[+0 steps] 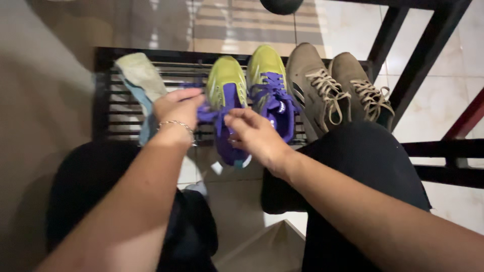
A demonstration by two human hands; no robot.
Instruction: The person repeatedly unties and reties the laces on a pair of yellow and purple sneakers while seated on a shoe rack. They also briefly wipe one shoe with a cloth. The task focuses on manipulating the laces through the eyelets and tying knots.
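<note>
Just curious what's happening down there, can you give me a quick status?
Left hand and right hand both pinching purple laces of the near yellow-green shoe. Its twin and tan pair alongside on rack. Nothing blocking.

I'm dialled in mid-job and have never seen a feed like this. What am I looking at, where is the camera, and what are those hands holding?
There is no machine here: the single picture comes from a camera worn on a person's head, looking down past their own dark-trousered knees. The two bare arms are theirs. The left hand, with a thin bracelet at the wrist, and the right hand each pinch a purple lace of the nearer yellow-green and purple shoe. Its partner shoe stands beside it, then a pair of tan lace-up shoes, all on a low black slatted rack. A pale cloth lies on the rack's left end. The floor is light tile.
</note>
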